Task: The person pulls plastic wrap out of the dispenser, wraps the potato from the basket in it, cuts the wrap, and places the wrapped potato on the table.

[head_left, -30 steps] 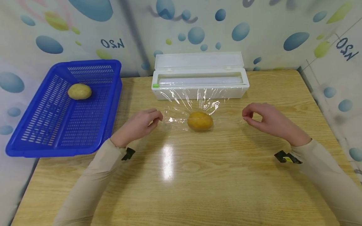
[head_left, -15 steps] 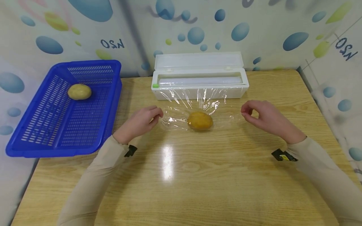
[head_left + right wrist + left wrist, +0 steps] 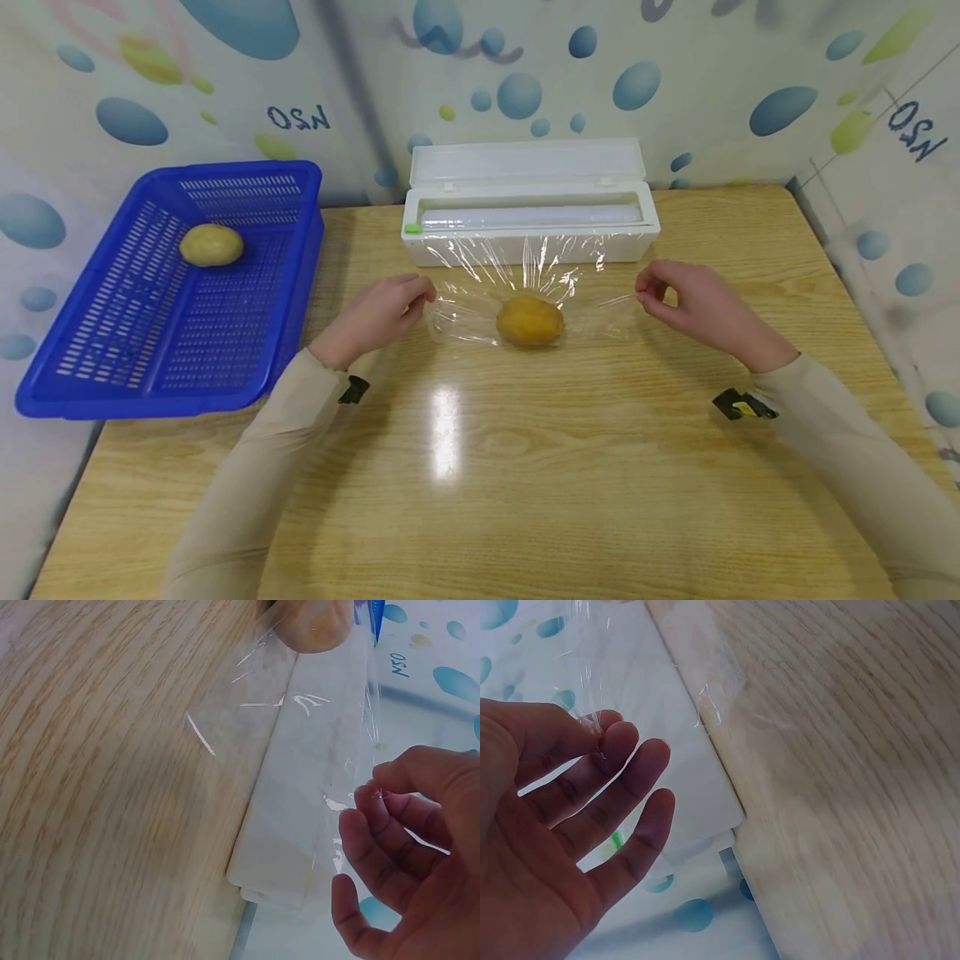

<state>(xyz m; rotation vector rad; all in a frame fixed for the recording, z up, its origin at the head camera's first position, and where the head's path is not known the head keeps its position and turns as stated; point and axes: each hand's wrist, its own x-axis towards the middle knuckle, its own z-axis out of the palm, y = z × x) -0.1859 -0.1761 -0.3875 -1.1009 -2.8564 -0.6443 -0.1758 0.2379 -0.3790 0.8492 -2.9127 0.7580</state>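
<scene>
A sheet of clear plastic wrap runs from a white dispenser box towards the person and drapes around a yellow-brown potato on the table. My left hand pinches the wrap's left side between thumb and fingertips; in the left wrist view the other fingers of the left hand are spread loosely. On the opposite side, my right hand pinches the wrap likewise, and the right wrist view shows the film bunched at the thumb tip of the right hand. The box's lid stands up, showing the roll inside.
At the left stands a blue plastic basket holding one more potato. The wooden table meets a patterned wall behind the box. A green piece sits at the box's left end.
Both hands have moved slightly away from the person, towards the box, and a little inward. The wrap's sides have shifted with them. The potato and box stay in place.
</scene>
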